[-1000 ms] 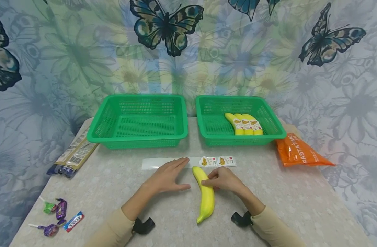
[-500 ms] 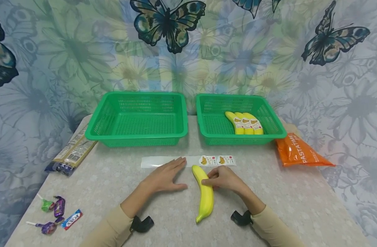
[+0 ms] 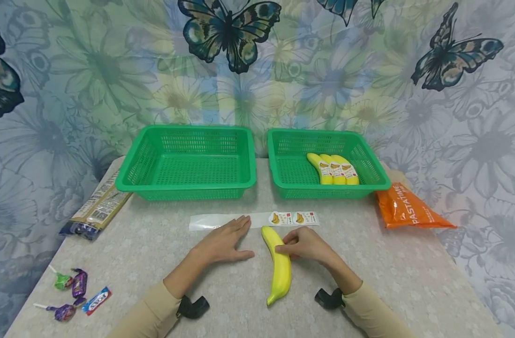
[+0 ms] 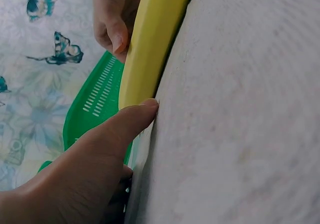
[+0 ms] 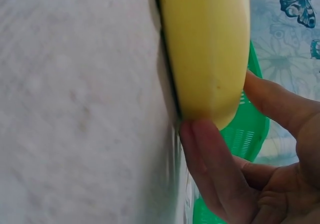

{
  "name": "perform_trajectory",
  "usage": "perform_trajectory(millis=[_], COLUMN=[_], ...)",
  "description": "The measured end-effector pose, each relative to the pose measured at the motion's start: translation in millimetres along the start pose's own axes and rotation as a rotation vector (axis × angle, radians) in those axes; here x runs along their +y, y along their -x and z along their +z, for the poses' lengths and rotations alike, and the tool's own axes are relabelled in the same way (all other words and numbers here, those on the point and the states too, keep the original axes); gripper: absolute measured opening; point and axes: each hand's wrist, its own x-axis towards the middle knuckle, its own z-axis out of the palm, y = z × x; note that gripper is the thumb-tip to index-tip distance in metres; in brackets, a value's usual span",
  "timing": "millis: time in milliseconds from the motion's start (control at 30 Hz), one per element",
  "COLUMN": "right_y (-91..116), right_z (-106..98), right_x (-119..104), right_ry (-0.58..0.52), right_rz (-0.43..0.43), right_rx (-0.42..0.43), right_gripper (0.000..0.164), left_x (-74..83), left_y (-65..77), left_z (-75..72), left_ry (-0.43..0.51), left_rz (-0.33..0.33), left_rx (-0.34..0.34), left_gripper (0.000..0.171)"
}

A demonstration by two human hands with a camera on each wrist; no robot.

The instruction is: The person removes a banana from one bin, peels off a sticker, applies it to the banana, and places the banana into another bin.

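Note:
A yellow banana (image 3: 280, 277) lies lengthwise on the table in front of the person, its tip toward the near edge. The right hand (image 3: 305, 245) grips its upper part, thumb on top and fingers along the right side, as the right wrist view also shows. To the left, the left hand (image 3: 223, 241) lies flat with straight fingers, its fingertips over a white label strip (image 3: 259, 220). Two banana-picture stickers (image 3: 293, 218) sit at the strip's right end. In the left wrist view the left thumb (image 4: 135, 119) overlaps the banana's end.
Behind the strip stand two green baskets, the left one (image 3: 185, 193) bare inside, the right one (image 3: 325, 191) holding several labelled bananas (image 3: 333, 170). An orange pasta bag (image 3: 411, 206) lies right, a gold packet (image 3: 97, 209) left, and candies (image 3: 73, 295) front left.
The left hand and the label strip have shifted slightly to the left. The right hand keeps its grip on the banana, which has hardly moved.

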Motion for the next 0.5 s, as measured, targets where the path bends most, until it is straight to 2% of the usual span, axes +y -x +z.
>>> perform_trajectory(millis=[267, 367, 500], right_y=[-1.7, -4.1, -9.5], right_z=[-12.8, -19.9, -28.1], right_x=[3.6, 3.8, 0.8], right_ry=[-0.034, -0.016, 0.071], right_rz=[-0.045, -0.131, -0.277], right_rx=[-0.018, -0.013, 0.031], right_gripper=[0.044, 0.042, 0.04], left_x=[1.2, 0.6, -0.5], left_y=[-0.5, -1.0, -0.8], left_z=[-1.0, -1.1, 0.4], left_ry=[-0.009, -0.023, -0.014], left_rz=[-0.006, -0.004, -0.012], left_rx=[0.004, 0.004, -0.011], left_gripper=[0.093, 0.093, 0.094])
